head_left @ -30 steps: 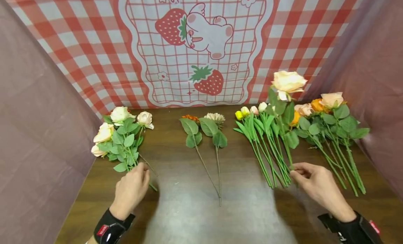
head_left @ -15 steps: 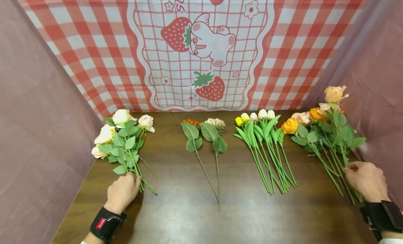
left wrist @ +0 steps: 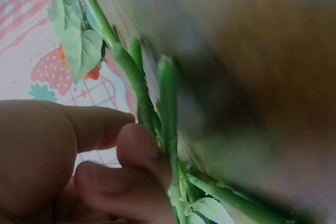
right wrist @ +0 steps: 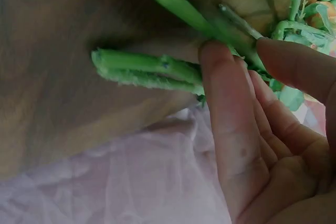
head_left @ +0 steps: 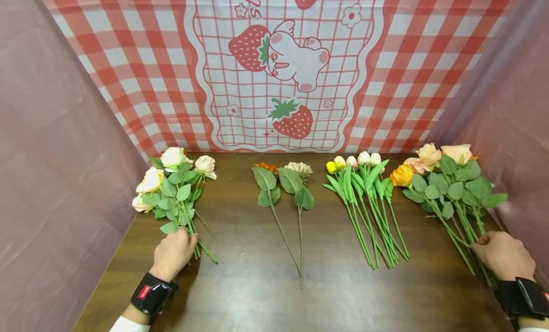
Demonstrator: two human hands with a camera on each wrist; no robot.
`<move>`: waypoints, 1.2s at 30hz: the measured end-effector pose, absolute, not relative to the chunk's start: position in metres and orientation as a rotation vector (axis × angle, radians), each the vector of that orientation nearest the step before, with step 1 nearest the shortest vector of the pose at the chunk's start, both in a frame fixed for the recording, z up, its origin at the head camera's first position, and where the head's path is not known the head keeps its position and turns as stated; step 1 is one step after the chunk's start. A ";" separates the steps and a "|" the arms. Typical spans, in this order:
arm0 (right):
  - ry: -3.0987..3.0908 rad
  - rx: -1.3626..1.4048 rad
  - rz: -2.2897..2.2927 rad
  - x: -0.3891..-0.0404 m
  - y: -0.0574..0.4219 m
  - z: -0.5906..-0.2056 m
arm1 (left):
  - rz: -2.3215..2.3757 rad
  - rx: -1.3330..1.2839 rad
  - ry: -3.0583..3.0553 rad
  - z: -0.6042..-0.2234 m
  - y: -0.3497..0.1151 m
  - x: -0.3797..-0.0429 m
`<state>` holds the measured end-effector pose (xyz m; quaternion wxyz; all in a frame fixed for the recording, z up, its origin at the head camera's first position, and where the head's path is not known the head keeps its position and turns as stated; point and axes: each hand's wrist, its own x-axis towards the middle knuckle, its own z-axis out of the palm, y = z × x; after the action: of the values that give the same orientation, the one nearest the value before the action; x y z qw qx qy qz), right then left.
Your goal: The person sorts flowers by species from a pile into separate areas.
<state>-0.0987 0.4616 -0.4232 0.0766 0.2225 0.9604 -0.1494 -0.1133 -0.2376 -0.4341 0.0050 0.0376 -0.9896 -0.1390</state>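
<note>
At the left, cream artificial roses (head_left: pixel 151 180) lie in a bunch. My left hand (head_left: pixel 175 255) is at the lower part of their green stems (left wrist: pixel 131 72), and in the left wrist view its thumb and fingertips (left wrist: pixel 139 142) pinch a stem. On the far right lies a bunch of peach and orange roses (head_left: pixel 457 154). Over their stem ends (right wrist: pixel 147 66) is my right hand (head_left: pixel 503 256). Its fairly straight fingers (right wrist: pixel 228 108) touch the stems, with a gap between thumb and index finger.
Between the two bunches lie two long-stemmed flowers (head_left: pixel 299 170), one orange and one whitish, and a row of tulips (head_left: pixel 364 158). The brown table (head_left: pixel 257 303) ends at a red-checked cloth (head_left: pixel 399 60) behind. Pink fabric (head_left: pixel 55 132) walls both sides.
My right hand has carried a pale rose from above the tulips to the far-right bunch, where it now lies with the others. My left hand has moved slightly onto the rose stems.
</note>
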 end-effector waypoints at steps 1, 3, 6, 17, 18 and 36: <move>2.871 0.674 -0.437 -0.098 0.460 -0.422 | -0.445 0.115 -3.092 -0.434 -0.238 -0.116; 2.866 0.686 -0.418 -0.096 0.455 -0.420 | -0.473 0.112 -3.086 -0.435 -0.239 -0.120; 2.853 0.725 -0.414 -0.094 0.443 -0.415 | -0.544 0.127 -3.080 -0.434 -0.240 -0.122; 3.067 0.456 -0.523 -0.080 0.373 -0.390 | -0.914 0.154 -2.903 -0.423 -0.238 -0.119; 3.100 0.404 -0.540 -0.079 0.365 -0.389 | -0.932 0.151 -2.885 -0.422 -0.237 -0.117; 2.875 -0.746 -1.329 -0.058 0.163 -0.374 | -1.329 -0.546 -2.464 -0.400 -0.141 -0.089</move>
<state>-0.0577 0.1626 -0.3740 -0.0562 -0.2289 0.8821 -0.4078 -0.0892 -0.1407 -0.4005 0.1441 -0.1893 -0.8548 -0.4612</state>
